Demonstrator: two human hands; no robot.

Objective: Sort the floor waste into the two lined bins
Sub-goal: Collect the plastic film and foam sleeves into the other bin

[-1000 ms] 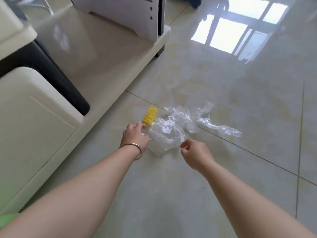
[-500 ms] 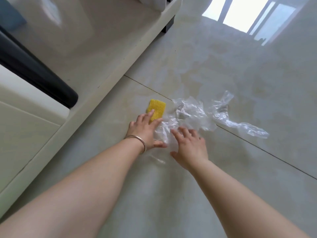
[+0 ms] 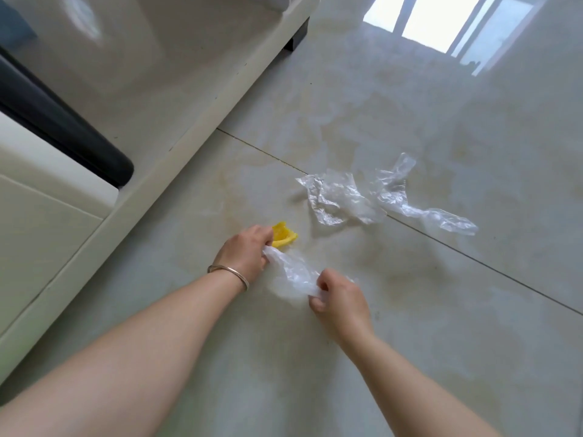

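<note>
Floor (image 3: 410, 310): plastic film (image 3: 291, 274) stretched hand-to-hand diagonally

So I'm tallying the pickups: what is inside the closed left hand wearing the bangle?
The left hand grips a yellow ridged foam piece and one end of a clear plastic film; the right hand pinches the other end. Anything deeper in the palm is covered.

A room in a home, seen at floor level.

Glossy beige floor tiles (image 3: 410, 310) mirror a bright window (image 3: 441, 23). A low cream cabinet (image 3: 157, 89) with a drawer front (image 3: 38, 231) and a dark recess (image 3: 63, 127) runs along the left, as in a living room.
</note>
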